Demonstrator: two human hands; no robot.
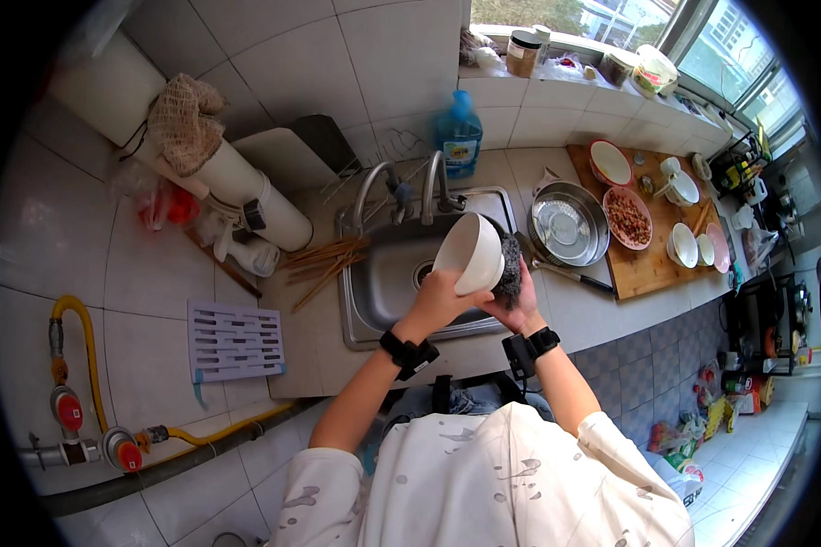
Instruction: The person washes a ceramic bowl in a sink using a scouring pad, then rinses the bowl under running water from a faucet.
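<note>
A white bowl (480, 251), tilted on its side, is held over the steel sink (381, 273). My left hand (439, 299) grips its rim, with the fingers partly hidden by the bowl. In my right hand (522, 308) is a dark grey scouring pad (510, 273), pressed against the outside of the bowl near its foot. Two curved metal faucets (432, 184) rise behind the basin, and no water stream is visible. Several wooden chopsticks (325, 267) lie on the counter at the sink's left rim.
A blue pump bottle (459, 140) stands behind the sink. To the right are a steel pan (568, 224), a black-handled utensil (581, 277) and a wooden cutting board (633, 273) bearing a bowl of chopped food (628, 217) and other bowls. A white spray bottle (253, 256) lies left of the chopsticks.
</note>
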